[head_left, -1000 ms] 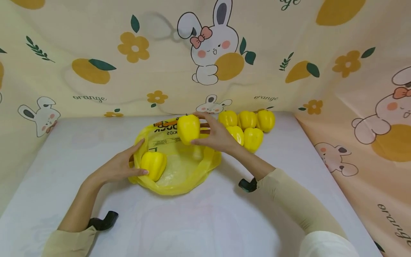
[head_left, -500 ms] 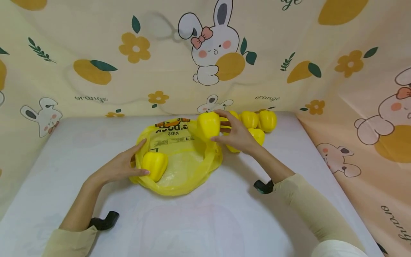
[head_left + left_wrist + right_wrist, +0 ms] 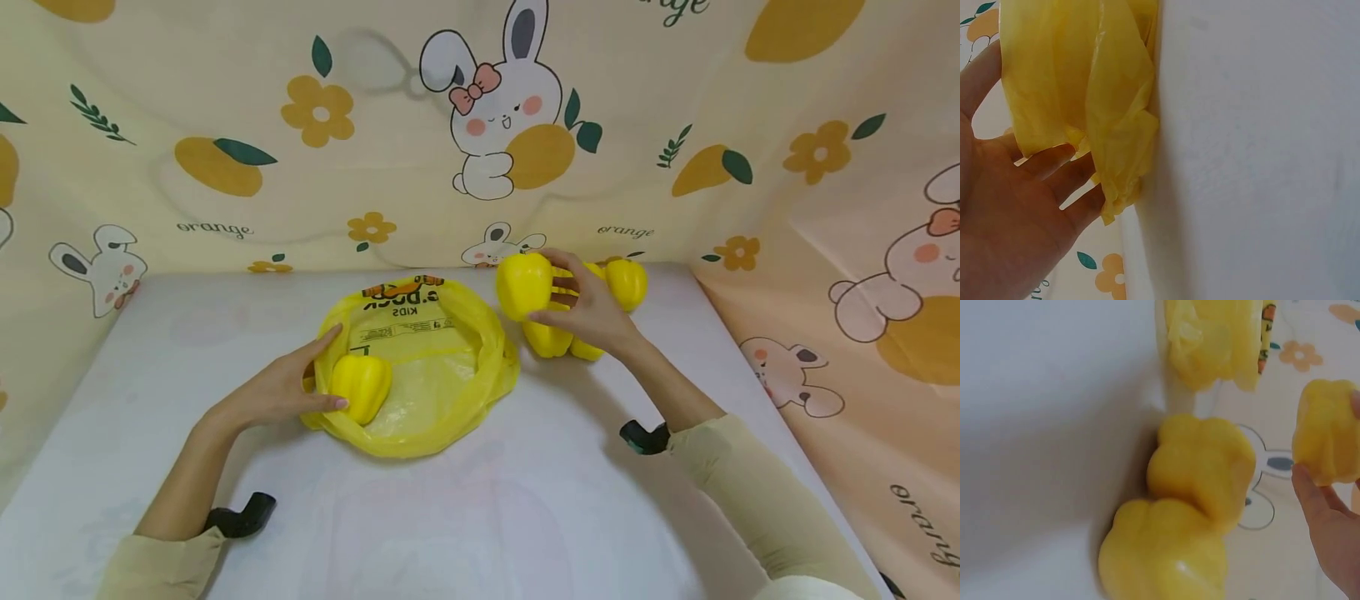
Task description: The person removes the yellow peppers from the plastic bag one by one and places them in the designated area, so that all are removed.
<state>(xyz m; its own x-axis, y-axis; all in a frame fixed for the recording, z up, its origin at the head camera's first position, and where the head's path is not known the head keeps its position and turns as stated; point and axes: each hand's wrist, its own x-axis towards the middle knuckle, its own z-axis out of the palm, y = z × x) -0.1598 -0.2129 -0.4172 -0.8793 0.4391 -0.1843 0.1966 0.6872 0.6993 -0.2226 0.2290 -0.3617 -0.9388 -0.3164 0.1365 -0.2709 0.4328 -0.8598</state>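
In the head view, my right hand grips a yellow bell pepper between thumb and fingers, in front of a cluster of similar peppers. The right wrist view also shows this held bell pepper, raised off the table. My left hand holds the left side of a translucent yellow plastic bag, thumb over the rim. Inside the bag, close to that thumb, lies another bell pepper. From the left wrist, the fingers are seen against the outside of the crumpled bag wall.
Several yellow bell peppers stand together at the back right of the white table, partly hidden by my right hand. A patterned cloth rises behind the table and along its right side.
My right hand has carried its bell pepper from over the bag rightward to the front of the pepper cluster. The left hand and the pepper in the bag have stayed put.
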